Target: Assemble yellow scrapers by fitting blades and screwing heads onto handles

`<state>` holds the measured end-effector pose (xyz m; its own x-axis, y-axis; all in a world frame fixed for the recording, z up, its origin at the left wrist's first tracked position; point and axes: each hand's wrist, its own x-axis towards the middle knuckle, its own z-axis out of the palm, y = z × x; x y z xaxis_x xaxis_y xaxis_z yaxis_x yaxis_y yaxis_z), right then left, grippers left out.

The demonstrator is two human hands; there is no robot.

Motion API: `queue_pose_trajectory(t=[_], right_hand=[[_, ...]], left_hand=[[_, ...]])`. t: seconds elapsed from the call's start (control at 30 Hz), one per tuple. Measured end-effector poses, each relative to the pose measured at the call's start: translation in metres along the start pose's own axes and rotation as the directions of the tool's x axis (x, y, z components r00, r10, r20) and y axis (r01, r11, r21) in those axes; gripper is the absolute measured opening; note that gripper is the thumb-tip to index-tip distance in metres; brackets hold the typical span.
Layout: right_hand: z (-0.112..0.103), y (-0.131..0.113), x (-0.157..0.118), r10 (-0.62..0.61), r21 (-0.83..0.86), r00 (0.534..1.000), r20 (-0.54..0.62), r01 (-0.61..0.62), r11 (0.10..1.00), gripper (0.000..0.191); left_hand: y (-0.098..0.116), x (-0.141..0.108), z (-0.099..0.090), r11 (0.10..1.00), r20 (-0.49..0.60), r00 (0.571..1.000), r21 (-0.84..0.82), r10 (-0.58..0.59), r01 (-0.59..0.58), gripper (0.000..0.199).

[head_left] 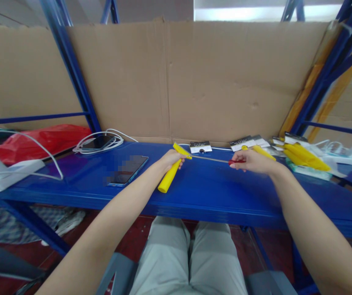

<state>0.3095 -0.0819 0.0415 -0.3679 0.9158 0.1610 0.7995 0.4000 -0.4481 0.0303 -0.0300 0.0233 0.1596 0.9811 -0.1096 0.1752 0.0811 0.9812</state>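
My left hand point(173, 157) is closed around a yellow tool with a thick handle point(169, 177) and a slanted yellow head point(180, 150). The handle's lower end points toward the table's front edge. In my closed right hand point(251, 159) is a screwdriver with a red handle point(235, 162). Its long metal shaft point(210, 158) runs left, and its tip meets the yellow tool beside my left fingers; the exact contact point is too small to make out. Just behind my right hand lies another yellow piece point(264, 153), partly hidden by it.
Black-and-white cards point(201, 146) lie along the cardboard back wall point(213, 82). At the right are yellow pieces point(306, 157) and a white power strip point(344, 159). Left of my hands are a phone point(129, 171), coiled white cable point(99, 141) and red bag point(45, 141). Blue posts point(74, 69) flank the table.
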Motion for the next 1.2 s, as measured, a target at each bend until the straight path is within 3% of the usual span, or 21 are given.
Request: queue_pose_trajectory(t=[0.17,0.4,0.67,0.9,1.03,1.2], right_hand=[[0.0,-0.003,0.0,-0.06,-0.107,0.997,-0.056,0.054,0.993,0.049],[0.001,-0.005,0.001,-0.081,-0.185,0.994,-0.08,0.065,0.981,0.034],[0.008,-0.011,0.004,-0.066,-0.177,0.996,-0.066,0.053,0.983,0.03],[0.013,-0.008,0.005,-0.103,-0.149,0.986,-0.132,0.083,0.985,0.026],[0.013,-0.009,0.006,-0.134,-0.175,0.983,-0.124,0.111,0.978,0.027],[0.015,-0.01,0.005,-0.056,-0.101,0.998,-0.027,0.053,0.994,0.031]], left_hand=[[0.002,-0.004,0.003,0.992,-0.075,0.997,0.123,0.028,-0.019,0.02],[0.006,-0.012,0.002,0.974,-0.099,0.991,0.218,0.091,-0.067,0.025],[0.004,-0.009,-0.002,0.928,-0.115,0.987,0.366,0.11,-0.061,0.025],[-0.001,0.0,-0.006,0.904,-0.109,0.984,0.419,0.14,-0.082,0.023],[-0.001,-0.001,-0.008,0.894,-0.109,0.982,0.44,0.152,-0.089,0.024],[0.001,-0.005,-0.008,0.886,-0.109,0.977,0.448,0.185,-0.118,0.025]])
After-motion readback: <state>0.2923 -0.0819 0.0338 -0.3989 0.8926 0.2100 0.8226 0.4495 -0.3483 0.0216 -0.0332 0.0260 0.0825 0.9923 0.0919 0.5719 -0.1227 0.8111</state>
